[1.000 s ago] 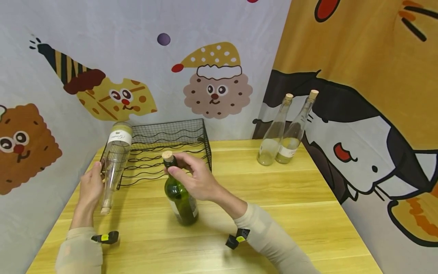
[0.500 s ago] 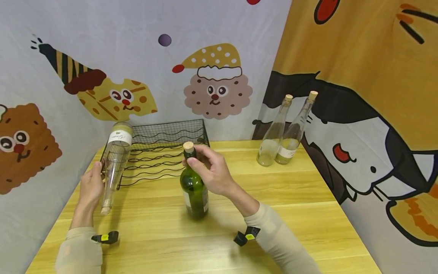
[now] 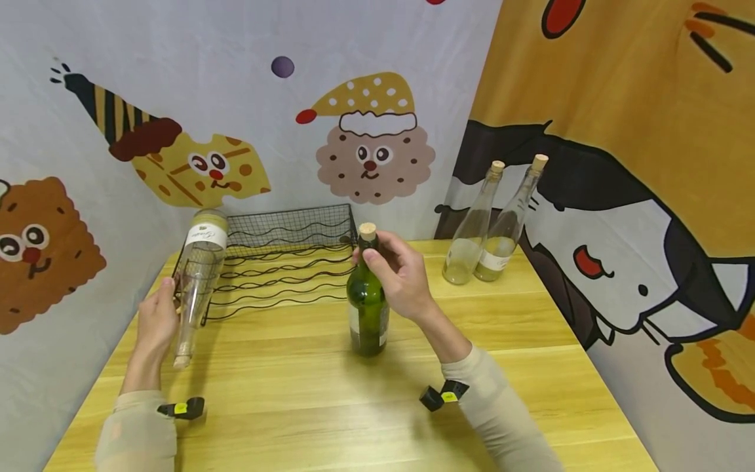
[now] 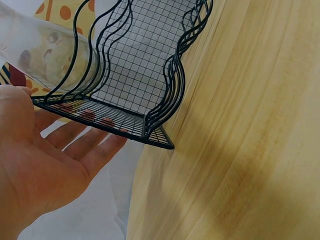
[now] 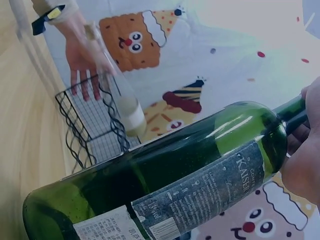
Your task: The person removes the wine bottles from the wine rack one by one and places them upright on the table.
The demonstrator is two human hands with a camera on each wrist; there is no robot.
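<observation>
My right hand (image 3: 403, 275) holds a green wine bottle (image 3: 368, 314) by its neck, just below the cork. It is upright in the head view; whether its base touches the table I cannot tell. The right wrist view shows its dark label reading KAISER. My left hand (image 3: 156, 321) is at the left end of a black wire wine rack (image 3: 289, 226), its straight fingers against the outside of the mesh side (image 4: 107, 116). A clear corked bottle (image 3: 200, 275) lies in the rack's leftmost place, neck toward me.
Two clear corked bottles, one (image 3: 468, 246) beside the other (image 3: 501, 246), stand at the table's back right. The wooden table (image 3: 295, 406) meets printed cloth walls at the back and sides. A black wrist camera (image 3: 444, 394) sits on the right sleeve.
My right hand has carried the green wine bottle to the right and slightly farther back, past the rack's right front part. The left hand, rack and clear bottles have stayed in place.
</observation>
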